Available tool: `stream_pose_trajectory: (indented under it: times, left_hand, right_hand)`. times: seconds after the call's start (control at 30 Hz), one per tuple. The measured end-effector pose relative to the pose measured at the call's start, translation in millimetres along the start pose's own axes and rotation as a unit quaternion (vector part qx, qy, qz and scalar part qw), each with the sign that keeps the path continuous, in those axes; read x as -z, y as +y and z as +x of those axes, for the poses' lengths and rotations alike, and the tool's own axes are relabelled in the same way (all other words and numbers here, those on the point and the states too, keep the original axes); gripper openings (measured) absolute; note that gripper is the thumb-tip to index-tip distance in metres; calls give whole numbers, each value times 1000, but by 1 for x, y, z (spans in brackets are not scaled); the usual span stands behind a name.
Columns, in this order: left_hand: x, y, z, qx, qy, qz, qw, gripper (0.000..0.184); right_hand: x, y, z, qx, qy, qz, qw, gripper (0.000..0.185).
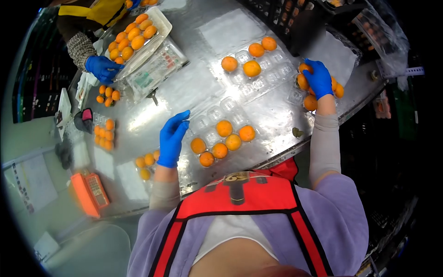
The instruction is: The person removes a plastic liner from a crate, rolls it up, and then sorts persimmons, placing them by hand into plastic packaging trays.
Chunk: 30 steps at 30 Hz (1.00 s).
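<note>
My left hand [172,141], in a blue glove, hovers with its fingers stretched out and apart, holding nothing. Just right of it lies a clear plastic tray [201,123] with moulded cups; several round orange fruits [220,150] sit in its nearer part. My right hand [319,79], gloved in blue too, curls over a cluster of fruit at the right edge of the table. Its fingertips rest on one round orange fruit [304,68]; the palm hides part of the cluster. Between the hands and farther off, a second clear tray [270,74] holds several fruits [252,69].
A co-worker's gloved hand [104,69] is beside a filled white tray [161,23] and stacked clear packs [157,69]. Black crates [277,16] stand at the back right. Filled packs [104,135] and an orange scale-like device [90,194] lie left. A leaf [297,132] lies near the edge.
</note>
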<state>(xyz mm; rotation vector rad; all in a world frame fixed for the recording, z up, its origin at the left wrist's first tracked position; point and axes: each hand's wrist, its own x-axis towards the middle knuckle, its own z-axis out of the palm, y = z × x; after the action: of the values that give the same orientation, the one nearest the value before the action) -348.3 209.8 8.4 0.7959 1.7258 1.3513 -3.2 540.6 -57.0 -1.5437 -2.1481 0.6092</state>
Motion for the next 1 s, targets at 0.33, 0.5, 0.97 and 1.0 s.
stream_pose_trajectory:
  times: [0.33, 0.5, 0.97, 1.0]
  left_hand:
    - [-8, -3, 7, -15, -32, -44, 998, 29]
    - [-4, -6, -1, 10, -12, -34, 999, 29]
    - [-12, -3, 3, -3, -43, -17, 999, 28]
    - [-11, -4, 3, -3, -38, -15, 999, 28]
  right_hand:
    - [-65, -93, -12, 207, 0, 125, 970, 44]
    - [-94, -114, -10, 194, -47, 27, 979, 53]
    - [-66, -113, -39, 197, 25, 210, 957, 48]
    - [-56, -110, -48, 198, 24, 209, 957, 48]
